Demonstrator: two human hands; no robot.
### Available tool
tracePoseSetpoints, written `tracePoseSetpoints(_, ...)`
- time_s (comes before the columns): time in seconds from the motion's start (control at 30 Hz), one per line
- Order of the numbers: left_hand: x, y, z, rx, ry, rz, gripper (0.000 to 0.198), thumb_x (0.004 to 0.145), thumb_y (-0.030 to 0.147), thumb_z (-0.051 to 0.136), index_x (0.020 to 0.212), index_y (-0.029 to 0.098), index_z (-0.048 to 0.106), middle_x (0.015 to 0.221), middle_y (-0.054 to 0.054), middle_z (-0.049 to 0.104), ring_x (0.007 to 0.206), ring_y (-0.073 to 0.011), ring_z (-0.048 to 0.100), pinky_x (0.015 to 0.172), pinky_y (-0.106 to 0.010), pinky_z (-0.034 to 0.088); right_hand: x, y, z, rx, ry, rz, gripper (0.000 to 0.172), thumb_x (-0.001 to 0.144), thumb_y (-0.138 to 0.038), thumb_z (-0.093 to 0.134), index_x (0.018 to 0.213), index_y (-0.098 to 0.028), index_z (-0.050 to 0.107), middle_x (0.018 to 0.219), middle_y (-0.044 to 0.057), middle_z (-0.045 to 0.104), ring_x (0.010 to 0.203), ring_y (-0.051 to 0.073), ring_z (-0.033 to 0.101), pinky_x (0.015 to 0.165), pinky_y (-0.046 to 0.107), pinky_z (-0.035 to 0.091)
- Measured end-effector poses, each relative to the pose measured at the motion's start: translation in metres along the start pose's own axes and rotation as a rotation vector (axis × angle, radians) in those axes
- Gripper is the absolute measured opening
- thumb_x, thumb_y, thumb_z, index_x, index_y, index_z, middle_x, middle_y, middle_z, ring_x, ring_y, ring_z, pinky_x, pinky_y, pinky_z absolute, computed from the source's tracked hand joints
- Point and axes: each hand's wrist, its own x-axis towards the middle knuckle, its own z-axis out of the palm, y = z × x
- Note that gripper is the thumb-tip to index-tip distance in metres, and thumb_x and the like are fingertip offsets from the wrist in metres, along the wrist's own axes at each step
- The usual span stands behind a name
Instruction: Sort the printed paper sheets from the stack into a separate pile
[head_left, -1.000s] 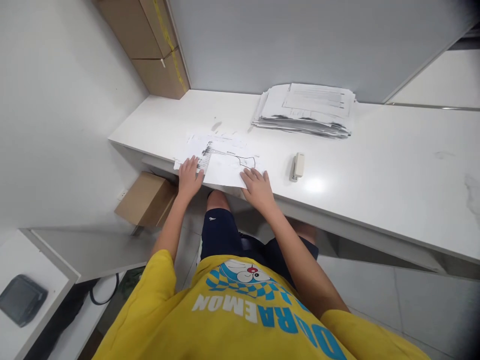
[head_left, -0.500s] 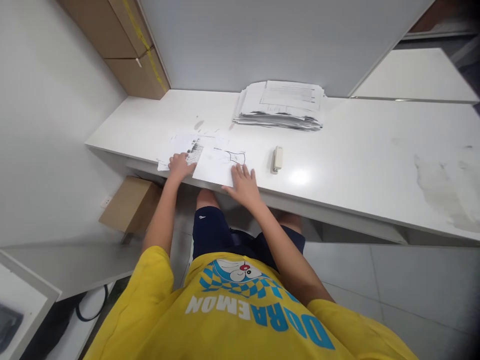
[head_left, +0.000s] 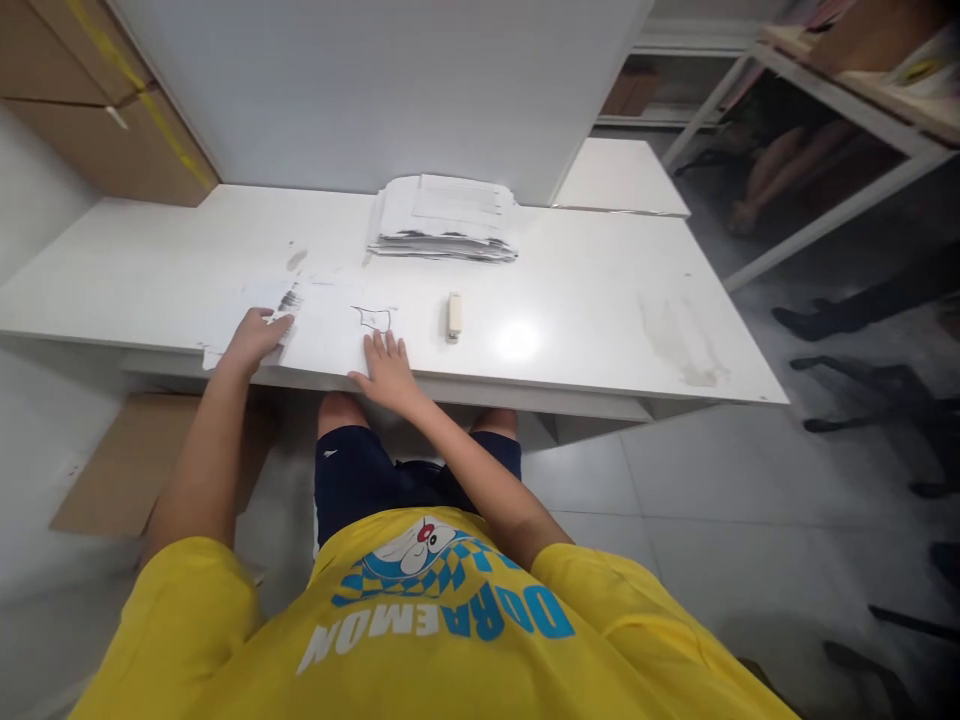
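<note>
On the white desk lies a white sheet with a dark outline drawn on it. My right hand rests on its lower right part, fingers spread. My left hand is at the sheet's left side, over printed papers, thumb apart from the fingers; its fingertips are blurred. A cream stapler stands to the right of the sheet, touched by neither hand. Behind it, against the grey panel, sits a thick stack of papers.
Cardboard boxes stand at the back left, and another box is under the desk. Beyond the desk's right end are a metal-framed table, a person's legs and feet, and dark chair bases.
The view has turned to the right, so the desk and papers appear further left. My left hand has shifted slightly on the papers, its thumb higher. My right hand stays on the sheet.
</note>
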Motion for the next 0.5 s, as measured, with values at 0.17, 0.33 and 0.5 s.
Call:
tracePoseSetpoints(0.17,0.000,0.014,0.008,0.097,0.050,0.095,0.037,0.050,0.030,0.090,0.060,0.023,0.055,0.053,0.006,0.052,0.064,-0.0179,0.049,0.082,-0.037,0.049,0.003,0.012,-0.015,0.296,0.052,-0.026,0.069,0.102,-0.047,0.036,0.163,-0.021,0.018,0.169,0.002,0.015,0.159,0.020,0.002,0.128,0.047,0.012)
tracePoseSetpoints(0.33,-0.025,0.011,0.005,0.054,0.106,0.171,0.017,0.063,0.030,0.077,0.060,0.025,0.061,0.057,0.007,0.060,0.065,-0.0183,0.053,0.075,-0.032,0.046,-0.022,0.036,-0.023,0.350,0.233,-0.025,0.059,0.104,-0.038,0.023,0.159,-0.020,0.031,0.166,0.001,0.029,0.158,0.013,0.011,0.129,0.041,0.015)
tracePoseSetpoints(0.5,-0.066,0.001,0.009,-0.077,0.359,0.337,0.014,0.073,0.041,0.066,0.071,0.027,0.063,0.063,0.006,0.059,0.063,-0.0173,0.051,0.067,-0.031,0.044,-0.025,0.042,-0.027,0.396,0.137,0.157,0.080,0.098,-0.050,0.040,0.163,-0.011,0.014,0.169,0.010,0.013,0.158,0.021,0.013,0.127,0.041,0.021)
